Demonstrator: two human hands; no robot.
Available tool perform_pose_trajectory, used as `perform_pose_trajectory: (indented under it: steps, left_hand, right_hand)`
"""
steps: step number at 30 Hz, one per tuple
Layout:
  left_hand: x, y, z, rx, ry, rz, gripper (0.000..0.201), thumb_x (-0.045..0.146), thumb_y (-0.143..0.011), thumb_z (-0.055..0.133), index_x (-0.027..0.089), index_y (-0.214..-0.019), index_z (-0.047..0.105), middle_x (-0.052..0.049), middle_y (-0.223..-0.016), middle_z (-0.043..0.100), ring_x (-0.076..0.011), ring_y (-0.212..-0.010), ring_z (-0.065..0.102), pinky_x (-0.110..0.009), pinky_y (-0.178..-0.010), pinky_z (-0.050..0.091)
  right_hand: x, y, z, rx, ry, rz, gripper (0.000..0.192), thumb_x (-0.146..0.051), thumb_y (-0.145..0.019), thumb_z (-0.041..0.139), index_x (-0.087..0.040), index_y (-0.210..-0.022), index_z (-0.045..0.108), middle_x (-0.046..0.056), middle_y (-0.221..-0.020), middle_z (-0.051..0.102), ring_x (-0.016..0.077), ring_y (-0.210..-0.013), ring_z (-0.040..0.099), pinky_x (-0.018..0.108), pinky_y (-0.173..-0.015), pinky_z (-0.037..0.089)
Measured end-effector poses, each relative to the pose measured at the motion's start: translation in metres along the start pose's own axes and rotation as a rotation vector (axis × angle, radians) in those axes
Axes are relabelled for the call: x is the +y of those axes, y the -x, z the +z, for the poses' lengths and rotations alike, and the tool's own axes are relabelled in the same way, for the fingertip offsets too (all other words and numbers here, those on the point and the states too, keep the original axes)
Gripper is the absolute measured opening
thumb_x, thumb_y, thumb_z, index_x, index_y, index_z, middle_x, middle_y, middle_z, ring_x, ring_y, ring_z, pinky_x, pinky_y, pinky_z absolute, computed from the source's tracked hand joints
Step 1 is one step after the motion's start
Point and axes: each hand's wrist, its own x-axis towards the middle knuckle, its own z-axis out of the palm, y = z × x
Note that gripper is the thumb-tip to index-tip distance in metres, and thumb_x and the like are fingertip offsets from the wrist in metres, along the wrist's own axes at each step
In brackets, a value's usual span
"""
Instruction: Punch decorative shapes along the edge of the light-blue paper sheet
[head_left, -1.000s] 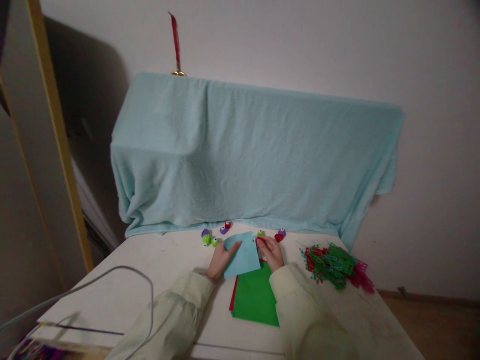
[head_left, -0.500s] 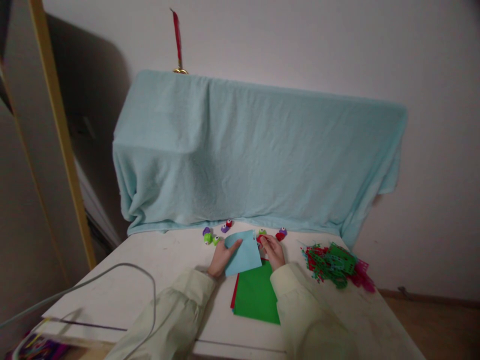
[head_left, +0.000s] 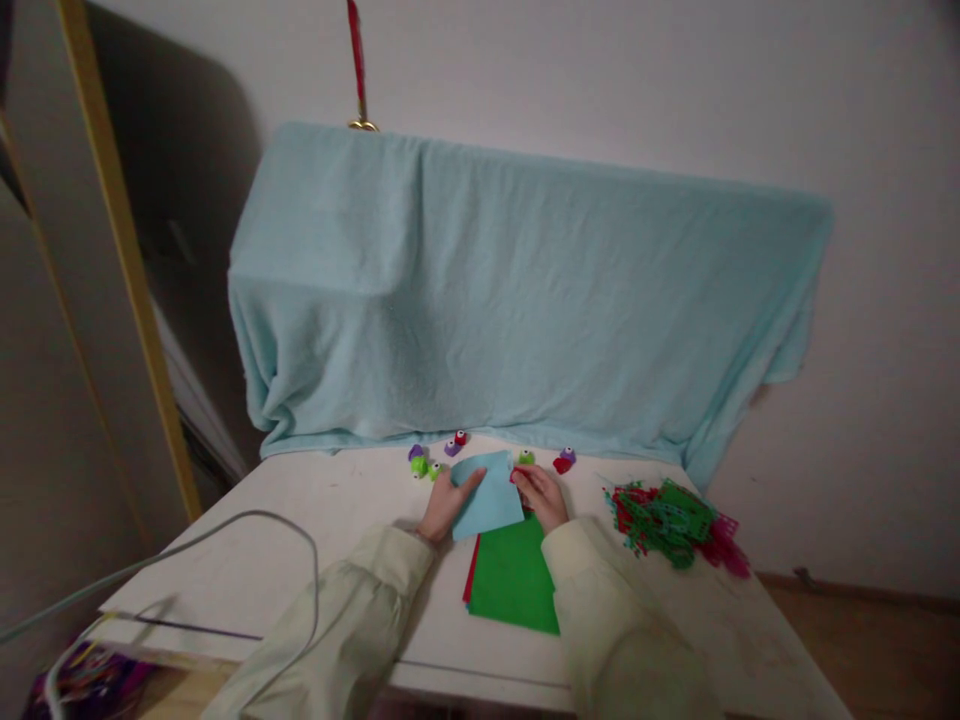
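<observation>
My left hand (head_left: 444, 503) grips a light blue sheet (head_left: 489, 498) by its left side, thumb on top and fingers beneath. At the sheet's right edge, my right hand (head_left: 543, 495) is closed in a pinch on a small red piece (head_left: 515, 476), whose kind is mostly hidden by the fingers. Under and nearer than the blue sheet lies a green sheet (head_left: 516, 585), with a red sheet (head_left: 471, 575) peeking out at its left. Small green pieces with white eye-like dots sit just beyond the hands, one green piece (head_left: 526, 457) close to my right fingers.
Purple and red eye-dotted pieces (head_left: 564, 461) stand at the back, with more pieces (head_left: 418, 464) to the left. A heap of perforated green, red and pink scraps (head_left: 667, 520) lies right. A grey cable (head_left: 255, 514) crosses the left side. Behind hangs a blue cloth (head_left: 525, 300).
The view has shifted slightly. Both hands keep their holds on the blue sheet and the small red piece, almost in the same place.
</observation>
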Motion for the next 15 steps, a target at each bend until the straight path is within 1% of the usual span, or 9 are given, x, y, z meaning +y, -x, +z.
perform_pose_trajectory:
  steps: [4,5,7,10,13,15]
  left_hand:
    - [0.0009,0.0009,-0.0006,-0.011,0.017,0.029,0.047,0.053,-0.076,0.061,0.009,-0.091,0.068,-0.013,-0.089,0.071,-0.0286,-0.081,0.065,-0.038,-0.071,0.053]
    - [0.0011,0.0011,-0.0006,-0.020,0.015,0.042,0.047,0.053,-0.076,0.060,0.009,-0.091,0.068,-0.013,-0.089,0.071,-0.0275,-0.080,0.065,-0.038,-0.071,0.053]
    - [0.0014,0.0013,-0.0003,-0.033,-0.002,0.060,0.046,0.053,-0.078,0.058,0.010,-0.090,0.067,-0.010,-0.087,0.071,-0.0246,-0.077,0.064,-0.035,-0.069,0.053]
    - [0.0019,0.0011,0.0009,-0.032,-0.058,0.092,0.046,0.055,-0.079,0.056,0.011,-0.085,0.068,-0.007,-0.082,0.070,-0.0211,-0.073,0.062,-0.032,-0.069,0.051]
    - [0.0031,0.0013,0.0018,-0.040,-0.096,0.140,0.046,0.055,-0.080,0.055,0.011,-0.088,0.068,-0.005,-0.081,0.070,-0.0193,-0.073,0.061,-0.029,-0.070,0.050]
    - [0.0044,0.0020,0.0016,-0.062,-0.098,0.161,0.047,0.054,-0.082,0.053,0.010,-0.091,0.067,-0.006,-0.081,0.070,-0.0190,-0.072,0.061,-0.029,-0.069,0.049]
  right_hand:
    - [0.0005,0.0005,0.0007,-0.055,-0.049,0.043,0.040,-0.046,-0.059,0.079,-0.022,-0.089,0.068,0.005,-0.093,0.072,0.0243,-0.090,0.066,0.035,-0.080,0.052]
    - [0.0012,0.0009,0.0014,-0.055,-0.056,0.057,0.042,-0.046,-0.058,0.079,-0.022,-0.090,0.068,0.006,-0.094,0.072,0.0248,-0.090,0.066,0.035,-0.079,0.052]
    - [0.0029,0.0020,0.0029,-0.049,-0.065,0.102,0.046,-0.046,-0.055,0.081,-0.021,-0.091,0.067,0.007,-0.095,0.072,0.0261,-0.086,0.067,0.036,-0.073,0.054]
    - [0.0044,0.0035,0.0036,-0.049,-0.054,0.164,0.049,-0.047,-0.050,0.082,-0.020,-0.089,0.068,0.007,-0.090,0.073,0.0269,-0.079,0.068,0.036,-0.063,0.054]
    - [0.0045,0.0031,0.0007,-0.090,-0.044,0.200,0.048,-0.045,-0.048,0.084,-0.018,-0.086,0.069,0.007,-0.084,0.073,0.0268,-0.078,0.068,0.036,-0.065,0.055]
    - [0.0047,0.0021,-0.0020,-0.112,-0.047,0.210,0.049,-0.043,-0.048,0.085,-0.018,-0.087,0.070,0.008,-0.085,0.073,0.0267,-0.079,0.068,0.037,-0.068,0.055]
